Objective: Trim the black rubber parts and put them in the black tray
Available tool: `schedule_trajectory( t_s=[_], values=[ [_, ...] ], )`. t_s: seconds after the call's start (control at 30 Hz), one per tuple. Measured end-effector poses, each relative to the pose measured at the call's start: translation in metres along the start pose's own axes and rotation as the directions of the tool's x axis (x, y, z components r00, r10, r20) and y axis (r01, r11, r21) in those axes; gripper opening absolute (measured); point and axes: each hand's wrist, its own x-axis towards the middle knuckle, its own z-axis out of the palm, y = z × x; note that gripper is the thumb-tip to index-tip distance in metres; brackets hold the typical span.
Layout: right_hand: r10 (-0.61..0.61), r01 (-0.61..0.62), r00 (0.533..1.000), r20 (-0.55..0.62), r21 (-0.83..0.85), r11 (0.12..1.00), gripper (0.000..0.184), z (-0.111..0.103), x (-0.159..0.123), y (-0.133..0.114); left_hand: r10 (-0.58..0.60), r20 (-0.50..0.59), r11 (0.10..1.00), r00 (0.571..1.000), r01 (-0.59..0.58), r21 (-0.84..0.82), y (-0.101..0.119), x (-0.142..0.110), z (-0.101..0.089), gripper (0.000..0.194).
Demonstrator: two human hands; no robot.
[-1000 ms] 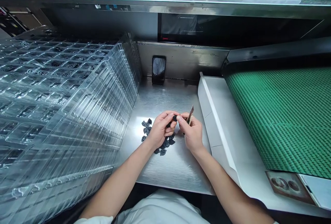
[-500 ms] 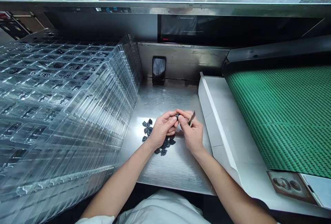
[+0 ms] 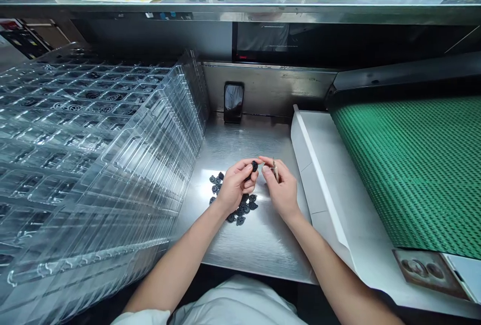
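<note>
Left hand [image 3: 237, 182] pinching a black moulded piece [image 3: 254, 166] at its fingertips, right hand [image 3: 282, 192] gripping a utility knife [image 3: 275, 171], hands just apart

No readable text, labels or numbers in view.

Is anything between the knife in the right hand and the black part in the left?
Nothing visible: only a gap between the craft knife in the right hand and the black rubber part in the left hand.

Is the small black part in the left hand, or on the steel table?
In the hand: the small black part is pinched by the left hand, above the steel table.
</note>
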Motion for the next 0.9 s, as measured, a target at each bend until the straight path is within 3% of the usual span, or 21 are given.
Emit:
schedule_trajectory(
  t_s=[0.13,0.37,0.9],
  values=[
    [-0.144,0.15,0.988,0.061,-0.108,0.983,0.039,-0.0036,-0.0003,-0.0034,0.034,-0.024,0.998,0.999,-0.035,-0.044,0.0039,-0.0002,0.0,0.038],
    [-0.156,0.175,0.984,0.086,-0.281,0.944,0.03,-0.0023,-0.0037,-0.0057,0.072,-0.025,0.995,0.997,-0.074,-0.074,0.0029,-0.0007,-0.0014,0.039],
    [-0.178,0.195,0.981,0.081,-0.317,0.928,0.032,-0.002,-0.0036,-0.0094,0.093,-0.002,0.992,0.996,-0.093,-0.08,0.0026,-0.0005,-0.007,0.036]
  ],
)
